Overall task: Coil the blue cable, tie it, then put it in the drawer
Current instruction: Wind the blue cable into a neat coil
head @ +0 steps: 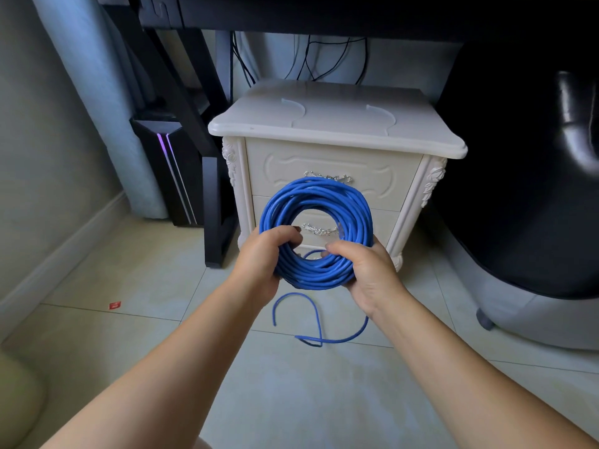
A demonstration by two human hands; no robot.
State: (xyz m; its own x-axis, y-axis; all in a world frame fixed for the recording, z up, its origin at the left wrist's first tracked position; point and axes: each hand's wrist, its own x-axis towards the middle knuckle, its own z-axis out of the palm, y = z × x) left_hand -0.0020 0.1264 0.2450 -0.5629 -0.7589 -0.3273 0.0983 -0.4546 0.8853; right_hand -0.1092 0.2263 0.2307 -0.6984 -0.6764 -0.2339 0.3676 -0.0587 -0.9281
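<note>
The blue cable coil (316, 193) is held upright just in front of the nightstand (324, 128), level with its two drawer fronts, so the ring faces the person and its hole frames the lower drawer handle (319, 229). Holding it on edge like this probably keeps the many turns stacked together while the last length is dealt with.

The left-hand grip (267, 254) is closed around the lower left of the bundle, fingers curled through the hole and thumb on the outside. The right-hand grip (368, 270) clamps the lower right the same way, its fingertips hooked over the inner turns. With both holds at the bottom, the hands pinch the strands into one thick band, and the top of the ring stands free.

A loose tail (311, 319) drops from the bundle and loops on the floor tiles in front of the nightstand, so coiling looks unfinished and no tie is on yet. A pale piece inside the ring may be the plug, though it is too small to tell.

The upper drawer (372, 170) and the one below it are both closed, so one must be opened before the cable can go in.
</note>
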